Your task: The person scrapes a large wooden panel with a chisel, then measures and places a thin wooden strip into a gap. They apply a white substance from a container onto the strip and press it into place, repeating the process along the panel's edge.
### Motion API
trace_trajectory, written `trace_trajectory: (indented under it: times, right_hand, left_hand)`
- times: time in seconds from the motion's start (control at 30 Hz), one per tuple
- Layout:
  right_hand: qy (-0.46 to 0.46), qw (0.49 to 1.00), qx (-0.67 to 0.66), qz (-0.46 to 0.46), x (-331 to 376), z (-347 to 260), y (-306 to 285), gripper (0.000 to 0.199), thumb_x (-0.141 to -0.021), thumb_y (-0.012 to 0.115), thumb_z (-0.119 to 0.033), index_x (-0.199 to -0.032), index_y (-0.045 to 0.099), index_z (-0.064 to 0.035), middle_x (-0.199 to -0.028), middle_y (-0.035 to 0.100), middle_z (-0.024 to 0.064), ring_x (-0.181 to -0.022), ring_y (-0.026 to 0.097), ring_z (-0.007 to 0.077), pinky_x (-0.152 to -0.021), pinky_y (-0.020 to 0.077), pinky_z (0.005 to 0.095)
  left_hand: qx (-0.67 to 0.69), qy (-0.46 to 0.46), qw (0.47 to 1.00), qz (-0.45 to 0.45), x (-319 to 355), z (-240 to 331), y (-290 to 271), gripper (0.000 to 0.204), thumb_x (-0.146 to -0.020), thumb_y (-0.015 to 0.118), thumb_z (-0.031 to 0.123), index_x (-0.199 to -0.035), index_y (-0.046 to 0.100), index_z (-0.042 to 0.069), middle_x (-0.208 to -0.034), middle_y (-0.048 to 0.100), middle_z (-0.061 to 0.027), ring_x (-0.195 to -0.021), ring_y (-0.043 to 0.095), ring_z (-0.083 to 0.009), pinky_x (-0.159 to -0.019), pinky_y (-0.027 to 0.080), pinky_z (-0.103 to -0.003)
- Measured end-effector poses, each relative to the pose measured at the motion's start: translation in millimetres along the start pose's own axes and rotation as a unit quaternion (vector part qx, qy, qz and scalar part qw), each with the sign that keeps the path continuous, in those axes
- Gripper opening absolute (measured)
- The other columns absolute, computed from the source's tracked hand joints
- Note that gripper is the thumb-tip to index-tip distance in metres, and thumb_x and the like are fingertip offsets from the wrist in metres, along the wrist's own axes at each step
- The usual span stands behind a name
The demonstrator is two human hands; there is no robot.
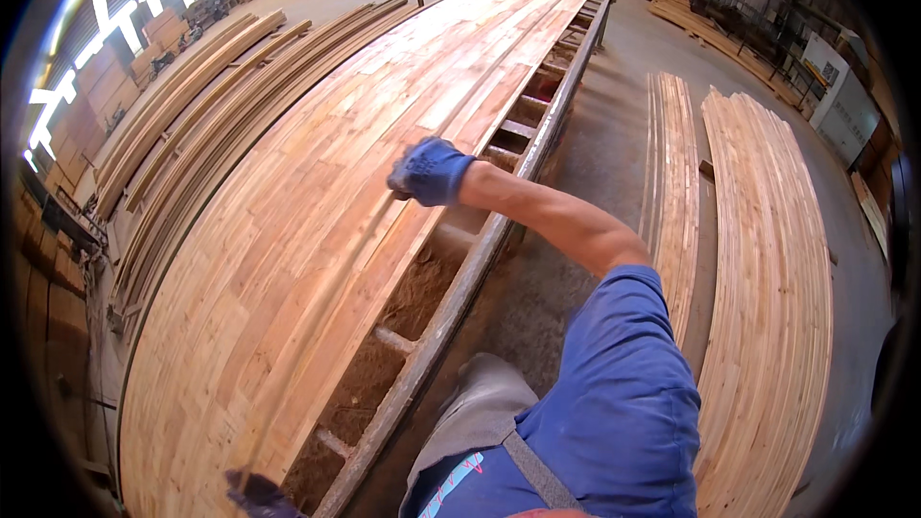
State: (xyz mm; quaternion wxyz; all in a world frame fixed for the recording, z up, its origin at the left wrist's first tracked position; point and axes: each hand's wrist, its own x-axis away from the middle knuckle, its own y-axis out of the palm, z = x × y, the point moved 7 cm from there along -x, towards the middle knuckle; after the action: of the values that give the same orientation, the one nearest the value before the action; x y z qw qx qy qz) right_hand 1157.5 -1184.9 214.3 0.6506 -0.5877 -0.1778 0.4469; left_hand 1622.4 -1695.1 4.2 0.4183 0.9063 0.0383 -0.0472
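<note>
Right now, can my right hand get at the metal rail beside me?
Likely yes: your right hand is near, its forearm above the metal rail, with nothing visible in the way. It seems to grip a thin wooden strip, though, so it might need freeing first.

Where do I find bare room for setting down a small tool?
The wooden panel is bare left of the gloved right hand. Floor is free between the metal frame and right-side boards. Plank piles crowd the area beyond the panel's left edge.

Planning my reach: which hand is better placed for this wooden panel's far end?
Probably your right hand: it's farther along the wooden panel, while your left hand is back near the picture's lower edge.
</note>
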Motion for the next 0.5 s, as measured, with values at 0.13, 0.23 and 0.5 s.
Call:
trace_trajectory:
  times: [0.13, 0.23, 0.5]
  right_hand:
    - [0.072, 0.980, -0.041, -0.179, 40.8, 22.9, 87.6, 0.014, -0.082, 0.063, -0.021, -0.089, 0.073, -0.0129, -0.093, 0.072, 0.0103, -0.089, 0.069, 0.0298, -0.076, 0.0559, 0.0431]
    - [0.118, 0.962, 0.003, -0.246, 75.8, 36.4, 138.3, 0.023, -0.089, 0.056, -0.024, -0.097, 0.074, -0.0119, -0.096, 0.073, 0.0133, -0.095, 0.071, 0.0296, -0.083, 0.0544, 0.0444]
    - [0.163, 0.942, -0.001, -0.295, 93.4, 52.2, 215.1, 0.032, -0.082, 0.062, -0.027, -0.109, 0.073, -0.0119, -0.114, 0.070, 0.0137, -0.111, 0.065, 0.0315, -0.086, 0.0533, 0.0483]
  left_hand:
    - [-0.654, 0.190, 0.732, 0.012, -33.7, 21.7, -95.0, 0.053, -0.106, 0.039, 0.045, -0.140, 0.051, 0.007, -0.135, 0.061, -0.0095, -0.122, 0.059, -0.0228, -0.106, 0.048, -0.037]
    - [-0.628, 0.228, 0.731, 0.139, -51.9, 17.7, -162.9, 0.046, -0.101, 0.052, 0.044, -0.125, 0.060, 0.007, -0.125, 0.067, -0.0099, -0.111, 0.064, -0.0244, -0.099, 0.052, -0.037]
    - [-0.535, 0.236, 0.713, 0.387, -52.2, 26.5, -208.8, 0.039, -0.095, 0.062, 0.045, -0.108, 0.067, 0.009, -0.109, 0.073, -0.0110, -0.097, 0.070, -0.0263, -0.073, 0.063, -0.039]
